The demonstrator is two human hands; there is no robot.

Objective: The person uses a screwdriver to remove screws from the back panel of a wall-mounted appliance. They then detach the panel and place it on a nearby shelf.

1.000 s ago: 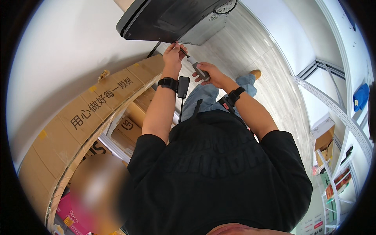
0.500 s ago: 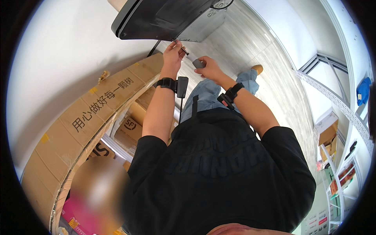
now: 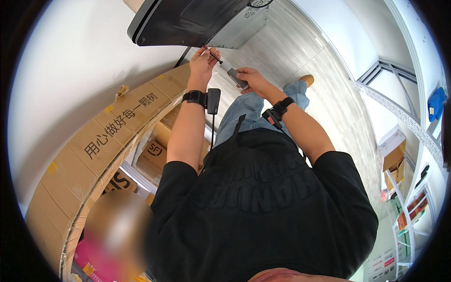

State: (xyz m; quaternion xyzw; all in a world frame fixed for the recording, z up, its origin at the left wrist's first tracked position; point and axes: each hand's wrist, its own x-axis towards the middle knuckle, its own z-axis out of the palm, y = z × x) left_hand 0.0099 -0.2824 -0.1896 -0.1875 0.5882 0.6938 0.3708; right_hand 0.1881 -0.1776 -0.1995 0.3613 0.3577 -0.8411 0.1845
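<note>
Right hand (image 3: 254, 81) around grey tool (image 3: 236, 77), left hand (image 3: 200, 68) around dark rod (image 3: 217, 58), black-lettered carton (image 3: 68, 171) nearby

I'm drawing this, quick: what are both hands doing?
Left hand: closed, pinching a thin dark rod.
Right hand: closed, holding a gray tool handle.

Left hand (image 3: 201, 70), right hand (image 3: 254, 81) — 2. Grey tool (image 3: 237, 78) — 1. Dark rod (image 3: 215, 57): 1. Wrist straps (image 3: 194, 97): 2. Wrist boxes (image 3: 213, 101): 2, both black. Black panel (image 3: 174, 24): 1. Shirt (image 3: 268, 216): 1. Jeans (image 3: 242, 113): 1 pair. Shoe (image 3: 308, 80) showing: 1. Long carton (image 3: 112, 117): 1. Blue item (image 3: 437, 104) at far right: 1. Smaller cartons (image 3: 151, 157): several, overlapping at left; exact number cannot be told.
</note>
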